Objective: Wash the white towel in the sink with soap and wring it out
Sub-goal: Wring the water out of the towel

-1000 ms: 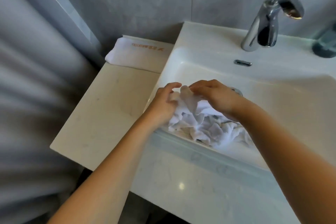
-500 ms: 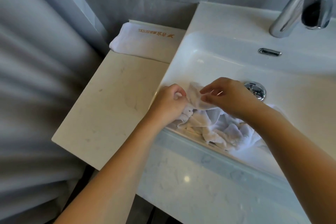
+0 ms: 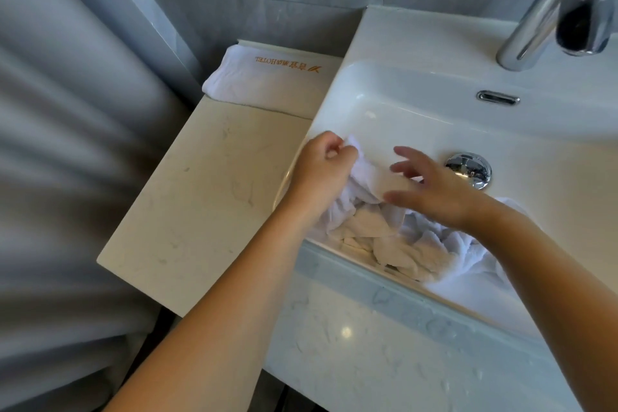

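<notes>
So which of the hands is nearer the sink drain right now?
Right. The right hand hovers open over the towel, just left of the drain. The left hand grips the towel by the sink's left rim, farther off.

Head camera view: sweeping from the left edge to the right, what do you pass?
Grey curtain → folded hotel towel → left hand gripping the white towel → right hand → drain plug → chrome faucet.

My right hand is motion-blurred, fingers indistinct. My forearms cover part of the white towel. At two o'clock the faucet is cut off by the frame's top edge.
</notes>
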`<state>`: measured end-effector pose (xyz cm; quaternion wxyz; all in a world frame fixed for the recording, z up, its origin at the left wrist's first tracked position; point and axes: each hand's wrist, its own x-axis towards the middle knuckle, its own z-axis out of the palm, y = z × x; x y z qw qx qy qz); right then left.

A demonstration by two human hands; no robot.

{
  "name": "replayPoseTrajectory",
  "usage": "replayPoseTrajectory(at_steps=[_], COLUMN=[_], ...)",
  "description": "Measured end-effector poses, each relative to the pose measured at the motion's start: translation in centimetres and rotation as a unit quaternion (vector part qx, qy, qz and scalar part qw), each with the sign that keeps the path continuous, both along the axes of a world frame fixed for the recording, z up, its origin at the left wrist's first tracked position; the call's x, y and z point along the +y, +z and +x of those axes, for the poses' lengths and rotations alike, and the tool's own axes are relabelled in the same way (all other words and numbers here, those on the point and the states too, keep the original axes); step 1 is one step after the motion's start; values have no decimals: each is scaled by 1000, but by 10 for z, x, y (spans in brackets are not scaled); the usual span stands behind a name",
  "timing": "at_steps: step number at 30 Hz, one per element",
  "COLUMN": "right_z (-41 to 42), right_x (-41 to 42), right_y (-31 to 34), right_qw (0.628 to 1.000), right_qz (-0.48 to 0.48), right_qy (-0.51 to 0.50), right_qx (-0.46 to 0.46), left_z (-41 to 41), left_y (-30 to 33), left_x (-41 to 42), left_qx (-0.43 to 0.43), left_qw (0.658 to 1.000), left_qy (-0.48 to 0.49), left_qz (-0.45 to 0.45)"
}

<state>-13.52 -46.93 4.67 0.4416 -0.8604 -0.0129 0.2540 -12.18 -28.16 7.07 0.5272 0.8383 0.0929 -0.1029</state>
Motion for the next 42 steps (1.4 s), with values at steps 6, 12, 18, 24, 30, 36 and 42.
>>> replayPoseTrajectory(at_steps=[6,12,18,24,30,36,42], right_z=[10,23,33,27,-5,-60,-84], right_x=[28,49,49,31,36,31,-26], right_y=[15,-1,-15,-8,-7,1,28], right_qw=[997,999,998,999,954,911,795], right_qz=[-24,-28,-57,39,-276,-372,-533], right_qy=[46,27,17,8,63,-41,-108], right_qx=[-59,-20,-33,-36,-101,-174,-268], left_z=[-1,5,15,17,14,-25,-36], left_y=[47,38,-6,-28,-43,-31,-6], left_x=[6,29,48,52,40,20,-43], left_qx=[-48,-52,-181,-257,-434,-498,-520], left_qw=[987,988,982,856,671,587,643], left_qy=[23,59,-49,-299,-231,-198,-272], left_qz=[-150,-137,27,333,555,607,492])
